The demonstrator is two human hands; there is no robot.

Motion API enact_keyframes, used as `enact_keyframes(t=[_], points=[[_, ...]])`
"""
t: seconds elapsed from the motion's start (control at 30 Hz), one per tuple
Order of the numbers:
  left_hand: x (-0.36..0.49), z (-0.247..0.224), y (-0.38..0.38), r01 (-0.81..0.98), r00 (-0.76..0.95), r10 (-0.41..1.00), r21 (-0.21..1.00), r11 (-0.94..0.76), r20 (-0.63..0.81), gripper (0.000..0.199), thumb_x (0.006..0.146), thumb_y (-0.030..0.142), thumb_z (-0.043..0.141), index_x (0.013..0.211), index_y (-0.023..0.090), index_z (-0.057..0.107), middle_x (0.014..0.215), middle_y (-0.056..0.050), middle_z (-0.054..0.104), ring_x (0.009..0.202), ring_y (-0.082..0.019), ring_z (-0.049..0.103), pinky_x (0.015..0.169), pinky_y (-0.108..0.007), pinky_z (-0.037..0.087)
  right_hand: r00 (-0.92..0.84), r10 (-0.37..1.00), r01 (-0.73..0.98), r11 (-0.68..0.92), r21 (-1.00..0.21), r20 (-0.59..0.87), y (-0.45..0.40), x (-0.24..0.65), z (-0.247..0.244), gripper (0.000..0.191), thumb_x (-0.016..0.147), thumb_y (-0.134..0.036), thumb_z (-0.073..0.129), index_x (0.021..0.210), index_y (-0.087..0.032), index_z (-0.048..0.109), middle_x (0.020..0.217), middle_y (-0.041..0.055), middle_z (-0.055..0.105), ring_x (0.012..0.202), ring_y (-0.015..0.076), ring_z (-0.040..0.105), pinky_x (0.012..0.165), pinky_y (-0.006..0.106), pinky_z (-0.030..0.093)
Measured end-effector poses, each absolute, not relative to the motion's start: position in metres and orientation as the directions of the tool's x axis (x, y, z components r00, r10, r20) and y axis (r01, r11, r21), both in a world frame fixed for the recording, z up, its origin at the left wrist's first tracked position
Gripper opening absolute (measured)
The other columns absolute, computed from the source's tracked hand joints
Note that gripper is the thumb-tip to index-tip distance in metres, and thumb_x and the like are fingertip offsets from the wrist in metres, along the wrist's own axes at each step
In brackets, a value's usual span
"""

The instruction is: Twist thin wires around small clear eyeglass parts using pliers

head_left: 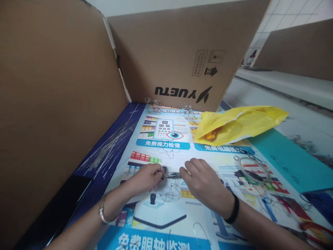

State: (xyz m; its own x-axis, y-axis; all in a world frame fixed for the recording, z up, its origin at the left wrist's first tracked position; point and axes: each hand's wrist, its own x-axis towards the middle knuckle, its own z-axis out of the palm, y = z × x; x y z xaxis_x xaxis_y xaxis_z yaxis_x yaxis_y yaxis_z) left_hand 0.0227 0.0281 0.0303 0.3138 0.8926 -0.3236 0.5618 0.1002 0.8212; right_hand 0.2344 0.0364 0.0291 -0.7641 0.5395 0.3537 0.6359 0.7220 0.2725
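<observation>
My right hand (pixel 204 182) is wrapped around a pair of small metal pliers (pixel 172 175), whose jaws point left. My left hand (pixel 147 177) is closed in a pinch right at the jaws, on a thin bent wire piece (pixel 171 193) that seems to hang in loops below the pliers. Fingers hide exactly where the jaws grip it. Just beyond the hands lies another looped wire shape (pixel 169 152) on the printed sheet. Nearer to me, a single hook-shaped wire (pixel 201 232) rests on the same sheet.
Straight wires (pixel 110 144) lie bundled at the left. Wire clusters (pixel 153 104) sit against the tall cardboard (pixel 179 55), which also walls the left side. A yellow bag (pixel 239 125) lies at the back right, with a wire coil (pixel 240 166) in front of it.
</observation>
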Motion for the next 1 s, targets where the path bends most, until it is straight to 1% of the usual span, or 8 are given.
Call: enact_keyframes(t=[0.2, 0.43, 0.53, 0.63, 0.8, 0.9, 1.0], points=[[0.024, 0.032, 0.027, 0.587, 0.321, 0.895, 0.807, 0.069, -0.310, 0.017, 0.077, 0.021, 0.037, 0.069, 0.017, 0.051, 0.048, 0.004, 0.049, 0.042, -0.010, 0.043, 0.045, -0.022, 0.032, -0.771, 0.541, 0.633, 0.707, 0.316, 0.336, 0.030, 0.230, 0.033, 0.011, 0.079, -0.011, 0.050, 0.087, -0.016, 0.057, 0.080, 0.0069, 0.052, 0.075, 0.0210, 0.042, 0.065, 0.035, 0.030], [0.023, 0.035, 0.027, 0.579, 0.346, 0.881, 0.812, 0.071, -0.323, 0.014, 0.074, 0.018, 0.038, 0.068, 0.017, 0.051, 0.049, 0.004, 0.048, 0.045, -0.011, 0.044, 0.047, -0.022, 0.033, -0.777, 0.523, 0.624, 0.712, 0.322, 0.350, 0.030, 0.229, 0.030, 0.010, 0.080, -0.011, 0.049, 0.085, -0.016, 0.056, 0.079, 0.0065, 0.052, 0.075, 0.0202, 0.043, 0.066, 0.034, 0.030], [0.021, 0.032, 0.029, 0.544, 0.365, 0.875, 0.836, 0.076, -0.317, 0.013, 0.075, 0.019, 0.038, 0.068, 0.018, 0.049, 0.048, 0.005, 0.047, 0.044, -0.010, 0.044, 0.047, -0.022, 0.033, -0.778, 0.519, 0.622, 0.717, 0.314, 0.354, 0.032, 0.230, 0.027, 0.010, 0.080, -0.011, 0.049, 0.085, -0.016, 0.056, 0.079, 0.0063, 0.052, 0.075, 0.0199, 0.042, 0.067, 0.034, 0.030], [0.018, 0.027, 0.031, 0.477, 0.404, 0.848, 0.870, 0.126, -0.345, 0.012, 0.077, 0.023, 0.040, 0.068, 0.018, 0.047, 0.046, 0.005, 0.045, 0.042, -0.010, 0.042, 0.045, -0.021, 0.033, -0.771, 0.523, 0.629, 0.716, 0.304, 0.364, 0.034, 0.230, 0.025, 0.010, 0.081, -0.012, 0.049, 0.086, -0.017, 0.056, 0.079, 0.0061, 0.051, 0.076, 0.0198, 0.042, 0.067, 0.034, 0.030], [0.014, 0.020, 0.034, 0.416, 0.449, 0.815, 0.893, 0.174, -0.368, 0.012, 0.078, 0.025, 0.042, 0.070, 0.018, 0.047, 0.050, 0.005, 0.049, 0.041, -0.008, 0.041, 0.041, -0.020, 0.032, -0.769, 0.527, 0.630, 0.718, 0.294, 0.362, 0.036, 0.232, 0.024, 0.011, 0.082, -0.012, 0.048, 0.087, -0.017, 0.056, 0.079, 0.0057, 0.051, 0.077, 0.0193, 0.041, 0.068, 0.034, 0.030], [0.015, 0.023, 0.034, 0.420, 0.454, 0.818, 0.894, 0.154, -0.354, 0.012, 0.078, 0.022, 0.042, 0.068, 0.017, 0.047, 0.049, 0.005, 0.049, 0.039, -0.007, 0.041, 0.041, -0.019, 0.032, -0.788, 0.517, 0.608, 0.735, 0.299, 0.334, 0.037, 0.233, 0.024, 0.011, 0.082, -0.013, 0.048, 0.087, -0.018, 0.056, 0.080, 0.0055, 0.051, 0.077, 0.0194, 0.041, 0.069, 0.035, 0.030], [0.015, 0.028, 0.033, 0.458, 0.448, 0.819, 0.878, 0.135, -0.360, 0.013, 0.077, 0.020, 0.043, 0.065, 0.017, 0.048, 0.046, 0.005, 0.048, 0.039, -0.007, 0.042, 0.043, -0.019, 0.032, -0.809, 0.496, 0.583, 0.749, 0.316, 0.316, 0.038, 0.234, 0.026, 0.013, 0.083, -0.014, 0.047, 0.091, -0.017, 0.056, 0.082, 0.0064, 0.052, 0.080, 0.0201, 0.042, 0.071, 0.035, 0.031]])
